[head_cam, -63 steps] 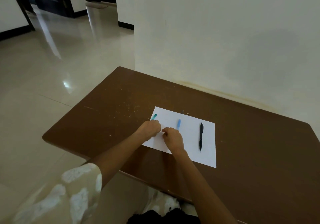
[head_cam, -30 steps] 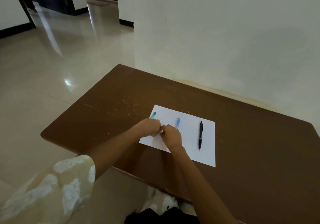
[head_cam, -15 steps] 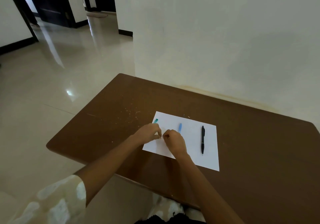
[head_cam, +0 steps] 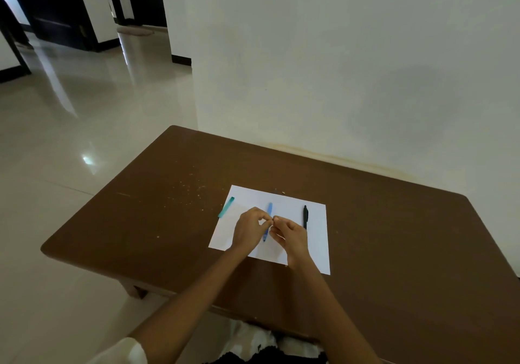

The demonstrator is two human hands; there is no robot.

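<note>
A white sheet of paper lies on the brown table. Three pens lie on it: a teal pen at its left edge, a blue pen in the middle and a black pen to the right. My left hand and my right hand sit on either side of the blue pen. Their curled fingertips meet over its middle and pinch it there. The hands hide part of the pen.
The table's far edge stands against a pale wall. Small crumbs are scattered on the wood left of the paper. Glossy tiled floor lies beyond the table's left edge, with dark doorways at the far left.
Both hands have moved right, from the teal pen to the blue pen. The teal pen now lies uncovered at the paper's left edge. The camera has tilted up a little.
</note>
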